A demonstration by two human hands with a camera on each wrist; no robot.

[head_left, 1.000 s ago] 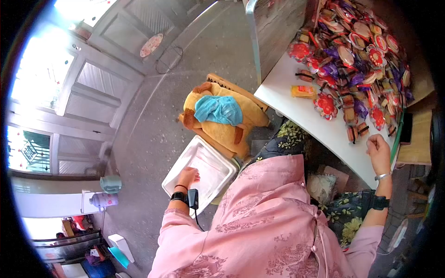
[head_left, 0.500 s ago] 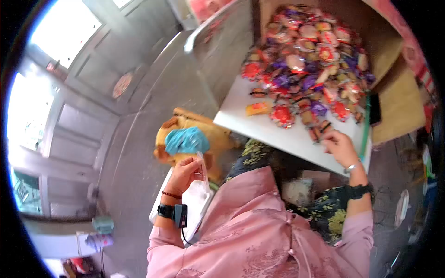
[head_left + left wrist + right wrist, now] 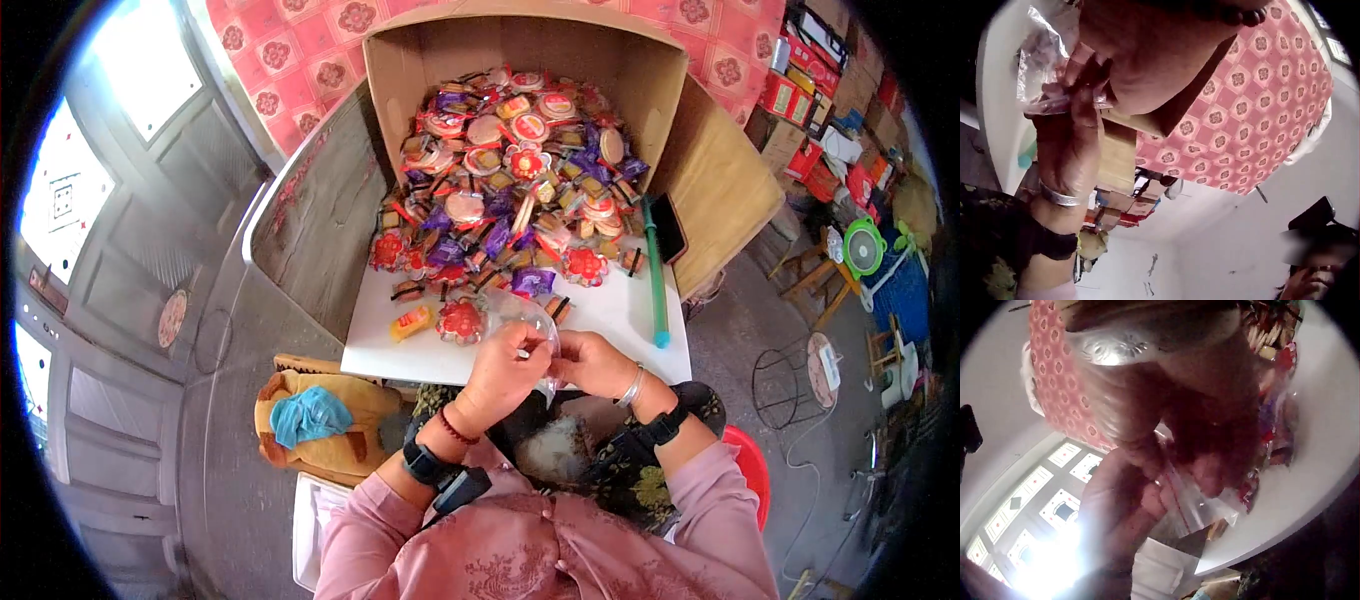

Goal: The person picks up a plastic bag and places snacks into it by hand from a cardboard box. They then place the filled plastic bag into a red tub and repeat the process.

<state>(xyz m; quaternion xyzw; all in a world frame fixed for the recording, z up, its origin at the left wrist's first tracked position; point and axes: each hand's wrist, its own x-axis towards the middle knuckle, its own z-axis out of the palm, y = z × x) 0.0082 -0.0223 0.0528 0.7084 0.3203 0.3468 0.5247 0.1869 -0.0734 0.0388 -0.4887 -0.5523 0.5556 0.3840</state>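
Observation:
Above the front edge of a white tabletop (image 3: 385,360), both hands meet at a clear plastic bag (image 3: 522,308). My left hand (image 3: 505,372) pinches the bag from one side, its fingers bent. From the other side my right hand (image 3: 598,366) grips it close to the left fingertips. A red line runs along the clear plastic (image 3: 1192,515) in the right wrist view. Just beyond the hands lie a red flower-shaped packet (image 3: 461,322), a yellow packet (image 3: 412,323) and a purple packet (image 3: 533,281). The fingers hide part of the bag.
A heap of wrapped snacks (image 3: 485,130) spills from a cardboard box (image 3: 525,45) lying open towards me. A green tube (image 3: 655,275) and a dark phone-like slab (image 3: 667,228) lie at right. Down left are a blue cloth (image 3: 310,415) and a white tray (image 3: 305,560); a red basin (image 3: 752,470) is right.
My left hand has risen from over the white tray with the clear bag and come across to the table. My right hand has left the small packets and joined it. The head view has swung right.

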